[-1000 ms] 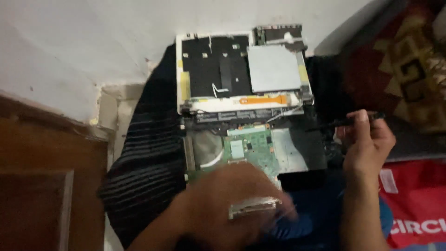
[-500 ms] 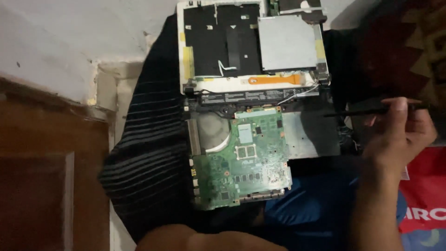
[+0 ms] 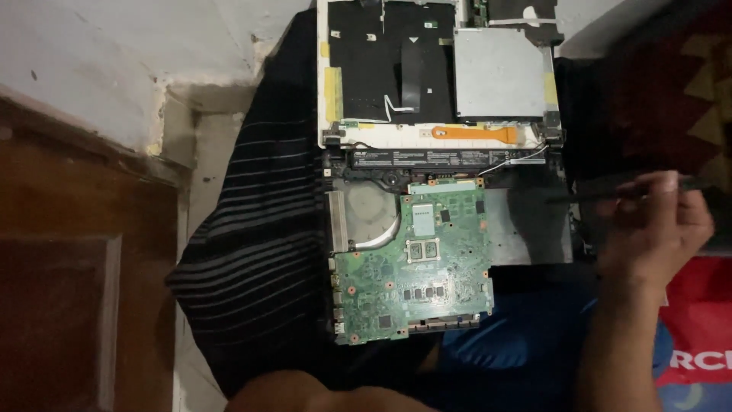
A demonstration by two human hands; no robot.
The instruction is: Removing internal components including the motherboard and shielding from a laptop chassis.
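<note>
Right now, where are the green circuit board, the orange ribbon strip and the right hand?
green circuit board (image 3: 415, 278): head view, middle of board.
orange ribbon strip (image 3: 474, 133): head view, middle of strip.
right hand (image 3: 654, 229): head view, back of hand.

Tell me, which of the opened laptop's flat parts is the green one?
The circuit board, lying nearest the person. It is green with small chips, while the square drive cover above is plain silver and the panel beside that is black.

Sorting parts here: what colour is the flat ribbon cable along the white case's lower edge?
Orange. The ribbon cable shows best in the head view, lying on the white case.
</note>
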